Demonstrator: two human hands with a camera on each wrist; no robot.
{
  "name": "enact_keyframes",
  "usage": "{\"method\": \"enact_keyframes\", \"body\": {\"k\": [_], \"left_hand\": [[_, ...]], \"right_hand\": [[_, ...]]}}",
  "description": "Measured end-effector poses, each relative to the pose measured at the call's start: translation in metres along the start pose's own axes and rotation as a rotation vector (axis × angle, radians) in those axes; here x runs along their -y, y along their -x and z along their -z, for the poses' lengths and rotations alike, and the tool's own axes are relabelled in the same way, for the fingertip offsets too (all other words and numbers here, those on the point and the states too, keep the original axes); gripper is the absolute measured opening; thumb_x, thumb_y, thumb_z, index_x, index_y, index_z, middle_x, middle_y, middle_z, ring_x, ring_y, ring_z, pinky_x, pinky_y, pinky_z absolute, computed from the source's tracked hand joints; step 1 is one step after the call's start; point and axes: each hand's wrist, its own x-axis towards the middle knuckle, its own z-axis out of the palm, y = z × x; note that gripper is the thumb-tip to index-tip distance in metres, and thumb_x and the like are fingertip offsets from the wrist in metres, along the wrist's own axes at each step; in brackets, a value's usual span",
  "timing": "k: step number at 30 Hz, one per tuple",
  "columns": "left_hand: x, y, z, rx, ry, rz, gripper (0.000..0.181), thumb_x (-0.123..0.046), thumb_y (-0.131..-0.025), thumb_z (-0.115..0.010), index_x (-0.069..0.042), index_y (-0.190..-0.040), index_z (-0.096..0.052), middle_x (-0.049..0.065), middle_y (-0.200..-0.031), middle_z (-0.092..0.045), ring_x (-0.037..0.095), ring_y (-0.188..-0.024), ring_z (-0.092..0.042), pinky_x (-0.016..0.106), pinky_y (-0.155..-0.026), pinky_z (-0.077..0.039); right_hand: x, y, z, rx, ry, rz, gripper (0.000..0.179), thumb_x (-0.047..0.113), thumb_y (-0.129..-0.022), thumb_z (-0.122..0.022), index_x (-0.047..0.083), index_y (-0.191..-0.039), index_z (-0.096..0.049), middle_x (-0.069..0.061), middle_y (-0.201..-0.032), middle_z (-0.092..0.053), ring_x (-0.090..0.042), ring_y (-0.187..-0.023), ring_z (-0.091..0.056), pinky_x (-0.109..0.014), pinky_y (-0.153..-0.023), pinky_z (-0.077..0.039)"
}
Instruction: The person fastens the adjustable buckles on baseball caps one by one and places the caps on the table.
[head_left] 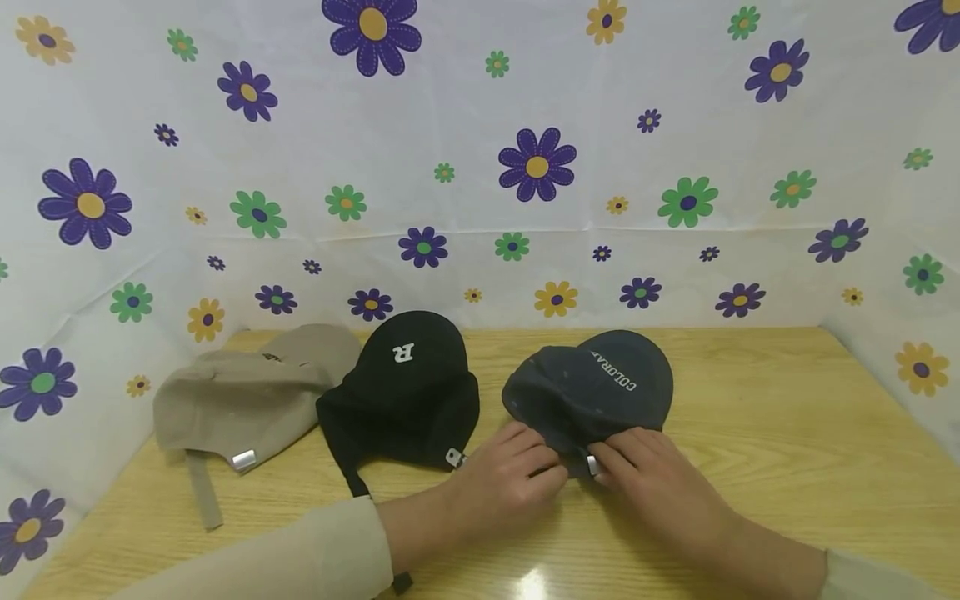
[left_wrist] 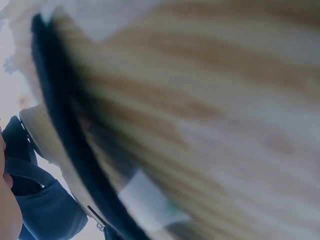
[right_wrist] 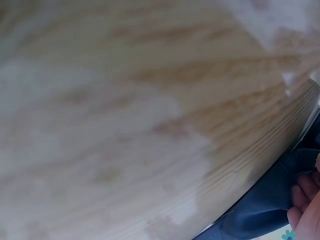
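A navy baseball cap [head_left: 558, 383] with "COLORA…" lettering lies on the table, its brim [head_left: 633, 358] pointing away. My left hand [head_left: 513, 475] grips the near left edge of its back with curled fingers. On the other side of the back opening, my right hand [head_left: 663, 492] pinches the cap beside its silver buckle [head_left: 593, 465]. The strap end is hidden behind the fingers. In the left wrist view the navy cap [left_wrist: 52, 210] shows its back opening, with part of the left hand [left_wrist: 10, 215] at the edge. Curled right fingers [right_wrist: 302, 197] touch the cap [right_wrist: 260, 205] in the right wrist view.
Left of the navy cap lies a black cap [head_left: 405, 400] with a white "R", its loose strap running under my left forearm. A beige cap [head_left: 232, 408] with a hanging strap [head_left: 202, 492] lies further left. Flowered cloth [head_left: 450, 125] walls the wooden table [head_left: 787, 417].
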Motion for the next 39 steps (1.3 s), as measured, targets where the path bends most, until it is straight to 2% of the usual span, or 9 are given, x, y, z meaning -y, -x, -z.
{"method": "enact_keyframes", "body": {"k": [4,8,15,23,30,34,39], "left_hand": [[0.0014,-0.0007,-0.0031,-0.026,-0.032,-0.045,0.022,-0.011,-0.097,-0.053,-0.014,-0.085,-0.071,-0.005,-0.083,-0.068,0.013,-0.081,-0.062,0.029,-0.080,-0.050],[0.0025,-0.0013,-0.0044,-0.043,-0.029,-0.065,0.020,-0.009,-0.096,-0.054,-0.013,-0.085,-0.071,-0.003,-0.084,-0.068,0.015,-0.082,-0.062,0.029,-0.081,-0.051],[0.0029,0.0004,-0.0013,-0.021,-0.007,-0.028,0.022,-0.009,-0.099,-0.053,-0.013,-0.087,-0.071,-0.002,-0.088,-0.067,0.015,-0.085,-0.062,0.029,-0.085,-0.052],[0.0011,0.0011,-0.0021,0.004,-0.045,-0.027,0.016,-0.012,-0.096,-0.060,-0.017,-0.084,-0.070,-0.004,-0.087,-0.068,0.015,-0.083,-0.061,0.030,-0.083,-0.050],[0.0007,0.0018,-0.0020,-0.019,-0.011,0.012,0.013,-0.013,-0.094,-0.063,-0.017,-0.084,-0.070,-0.004,-0.086,-0.068,0.015,-0.083,-0.062,0.030,-0.081,-0.050],[0.0008,0.0019,-0.0007,-0.019,-0.010,0.048,0.017,-0.013,-0.095,-0.059,-0.018,-0.085,-0.073,-0.004,-0.086,-0.068,0.015,-0.083,-0.062,0.031,-0.080,-0.049],[0.0010,0.0020,0.0002,-0.009,-0.033,0.054,0.022,-0.014,-0.098,-0.056,-0.019,-0.086,-0.075,-0.004,-0.086,-0.068,0.015,-0.083,-0.061,0.032,-0.081,-0.048]], "right_hand": [[0.0021,-0.0014,-0.0012,-0.065,0.052,0.046,0.054,0.035,-0.110,-0.024,0.006,-0.107,-0.068,-0.002,-0.098,-0.063,-0.019,-0.090,-0.056,-0.036,-0.083,-0.049],[0.0032,-0.0009,-0.0017,-0.062,0.083,0.037,0.055,0.036,-0.110,-0.022,0.007,-0.106,-0.068,-0.001,-0.096,-0.064,-0.018,-0.089,-0.055,-0.036,-0.083,-0.048],[0.0025,0.0002,-0.0028,-0.023,0.101,0.010,0.059,0.038,-0.110,-0.019,0.006,-0.107,-0.069,-0.002,-0.098,-0.066,-0.019,-0.091,-0.057,-0.038,-0.086,-0.047],[0.0018,0.0006,-0.0031,-0.005,0.097,-0.001,0.061,0.039,-0.110,-0.017,0.008,-0.109,-0.070,-0.001,-0.099,-0.066,-0.019,-0.091,-0.056,-0.037,-0.085,-0.046],[0.0017,0.0007,-0.0027,0.015,0.081,-0.003,0.059,0.039,-0.109,-0.019,0.008,-0.110,-0.070,-0.001,-0.100,-0.066,-0.018,-0.092,-0.056,-0.037,-0.086,-0.046],[0.0016,0.0007,-0.0026,0.024,0.068,-0.006,0.058,0.040,-0.109,-0.021,0.009,-0.111,-0.070,0.000,-0.101,-0.066,-0.018,-0.093,-0.056,-0.038,-0.087,-0.046],[0.0022,0.0008,-0.0028,-0.008,0.058,0.001,0.057,0.039,-0.109,-0.022,0.008,-0.111,-0.069,-0.001,-0.101,-0.066,-0.019,-0.093,-0.056,-0.038,-0.085,-0.046]]}}
